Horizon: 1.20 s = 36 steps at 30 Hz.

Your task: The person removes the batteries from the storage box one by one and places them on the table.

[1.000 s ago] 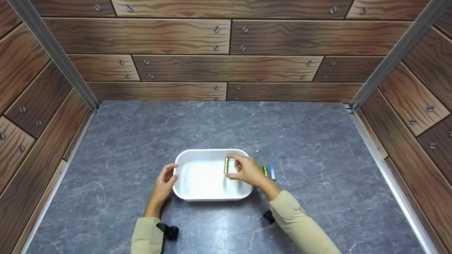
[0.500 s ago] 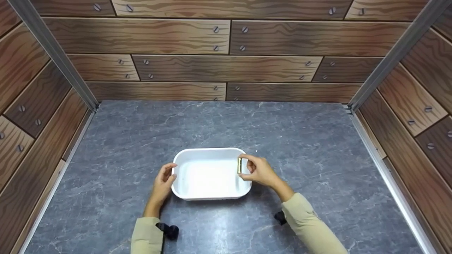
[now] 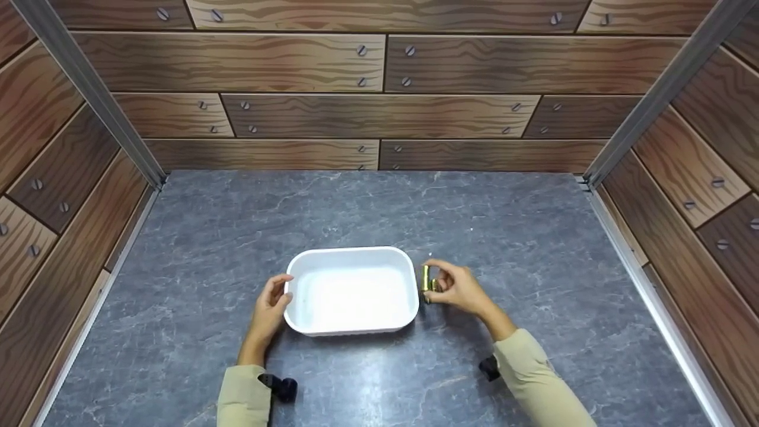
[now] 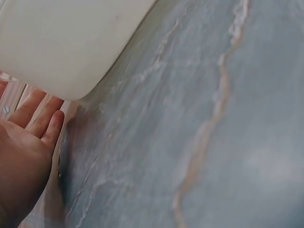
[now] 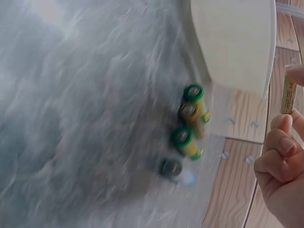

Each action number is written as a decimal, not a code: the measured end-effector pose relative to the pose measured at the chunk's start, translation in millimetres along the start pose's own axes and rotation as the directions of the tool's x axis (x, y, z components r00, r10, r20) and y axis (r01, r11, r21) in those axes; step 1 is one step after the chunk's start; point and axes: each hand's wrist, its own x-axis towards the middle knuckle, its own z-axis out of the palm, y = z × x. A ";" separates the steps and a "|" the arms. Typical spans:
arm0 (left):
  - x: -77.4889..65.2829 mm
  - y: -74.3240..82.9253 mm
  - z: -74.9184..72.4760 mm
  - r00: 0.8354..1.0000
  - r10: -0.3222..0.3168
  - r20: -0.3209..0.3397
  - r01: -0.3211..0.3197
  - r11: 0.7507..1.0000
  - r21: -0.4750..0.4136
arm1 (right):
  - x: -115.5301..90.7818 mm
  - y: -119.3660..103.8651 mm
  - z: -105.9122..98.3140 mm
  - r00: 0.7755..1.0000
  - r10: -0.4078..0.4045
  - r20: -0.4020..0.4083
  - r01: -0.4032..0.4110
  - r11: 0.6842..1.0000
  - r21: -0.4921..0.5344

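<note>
A white rectangular tub (image 3: 354, 329) stands on the grey marbled table. At its left end my left hand (image 3: 271, 305) touches the rim with index finger and thumb; in the left wrist view this hand's fingers (image 4: 40, 114) lie loosely extended beside the tub's outer wall. My right hand (image 3: 459, 289) is just right of the tub, pinching a gold battery (image 5: 289, 90) upright between thumb and index finger. Below it on the table, the right wrist view shows a row of batteries: two green-and-yellow ones, one a green-ended battery (image 5: 186, 141), a gold-brown battery (image 5: 191, 116) and a blue battery (image 5: 173, 170).
Wood-patterned panels (image 3: 296, 112) enclose the table at the back and both sides, with metal posts (image 3: 658, 95) in the corners. The table surface (image 3: 356, 201) stretches behind and around the tub. Black wrist cameras are strapped to both forearms.
My right hand has moved right with the gold battery, from over the tub to beyond its right rim. The tub has shifted slightly left, and the left hand with it.
</note>
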 end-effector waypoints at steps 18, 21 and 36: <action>1.9 -3.1 -2.6 1.000 0.002 -0.003 -0.002 0.999 -0.038 | -22.2 35.2 -23.4 0.996 0.083 -0.010 -0.084 0.993 -0.085; 1.5 -3.0 -2.4 1.000 -0.002 -0.004 0.002 0.999 -0.037 | -24.7 39.8 -25.6 0.996 0.093 -0.005 -0.094 0.992 -0.087; 2.0 -2.5 -3.6 0.999 -0.028 0.022 0.028 0.999 -0.016 | -35.9 62.5 -35.2 0.990 0.143 0.021 -0.138 0.980 -0.144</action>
